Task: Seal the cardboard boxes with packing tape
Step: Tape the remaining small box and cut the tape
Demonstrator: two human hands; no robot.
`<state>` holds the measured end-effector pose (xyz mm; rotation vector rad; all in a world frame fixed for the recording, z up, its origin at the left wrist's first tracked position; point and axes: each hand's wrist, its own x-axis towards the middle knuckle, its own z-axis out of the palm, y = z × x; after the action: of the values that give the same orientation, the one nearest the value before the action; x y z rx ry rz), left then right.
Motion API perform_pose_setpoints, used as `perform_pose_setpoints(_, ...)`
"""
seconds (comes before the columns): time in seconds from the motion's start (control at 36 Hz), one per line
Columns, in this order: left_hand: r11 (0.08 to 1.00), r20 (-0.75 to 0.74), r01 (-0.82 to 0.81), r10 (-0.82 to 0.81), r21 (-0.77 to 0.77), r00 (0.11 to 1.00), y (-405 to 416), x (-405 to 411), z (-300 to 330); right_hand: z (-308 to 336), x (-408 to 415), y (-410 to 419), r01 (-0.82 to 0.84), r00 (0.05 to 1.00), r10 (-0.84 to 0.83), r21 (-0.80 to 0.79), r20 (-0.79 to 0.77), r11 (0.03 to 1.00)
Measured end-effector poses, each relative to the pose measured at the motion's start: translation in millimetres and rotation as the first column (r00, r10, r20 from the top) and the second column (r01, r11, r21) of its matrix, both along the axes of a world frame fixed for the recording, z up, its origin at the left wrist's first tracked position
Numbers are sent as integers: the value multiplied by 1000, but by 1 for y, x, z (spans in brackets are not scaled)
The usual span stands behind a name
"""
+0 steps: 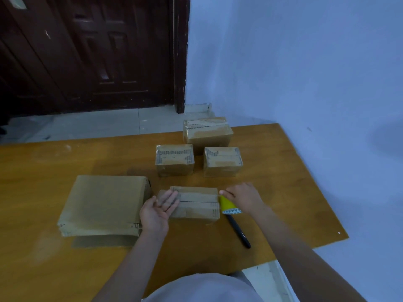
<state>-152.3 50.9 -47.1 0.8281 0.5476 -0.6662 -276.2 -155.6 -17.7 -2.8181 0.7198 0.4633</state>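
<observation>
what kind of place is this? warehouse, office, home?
Probably a room in a home, not a warehouse: a panelled wooden door, painted wall and tiled floor, with a few small cardboard boxes on one wooden table.

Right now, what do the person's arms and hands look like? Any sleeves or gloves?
Both arms are bare as far as the view shows, with no sleeves, gloves, watch or rings visible. The left hand and right hand are uncovered. A pale garment shows at the bottom.

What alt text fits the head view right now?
Left hand presses flat on a small cardboard box while the right hand holds a yellow tape roll at its right edge; four more boxes and a black pen lie nearby.
</observation>
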Motion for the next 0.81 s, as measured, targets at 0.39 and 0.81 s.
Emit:
perform_pose_setpoints(0.39,998,-23,-30,28,-56,999,1,2,-6,-7,6,2,-24,999,24,-9,-48,1000)
perform_pose_setpoints(0.81,993,-31,-67,65,-100,997,1,1,-12,-25,1,4,49,999,-49,-23,11,999)
